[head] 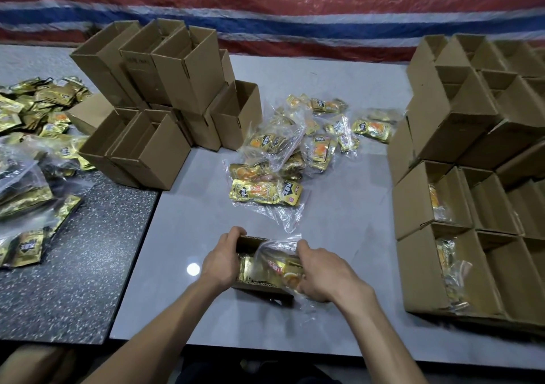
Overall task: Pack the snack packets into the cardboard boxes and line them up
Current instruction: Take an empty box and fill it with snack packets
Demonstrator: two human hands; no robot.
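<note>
At the tabletop [182, 230]'s right edge some boxes [427, 197] look filled; empties [165, 94] stack far left. Many packets [283, 162] lie unpacked mid-tabletop: much seems left. Near edge, a box [250, 241] takes a bag [274, 262]; the left hand [222, 261]'s grip curls round the box, the right hand [321, 271]'s clutches the bag.

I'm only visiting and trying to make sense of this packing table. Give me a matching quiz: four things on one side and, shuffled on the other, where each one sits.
Things
1. small brown cardboard box
2. heap of gold snack packets in clear bags
3. stack of empty brown cardboard boxes
4. brown cardboard boxes with packets inside

Places
A. back left of the pale grey table
B. along the table's right edge
C. gripped by the left hand while the right hand holds a clear bag of gold packets in it
D. loose in the table's middle

Pairs: 1-C, 2-D, 3-A, 4-B
</note>
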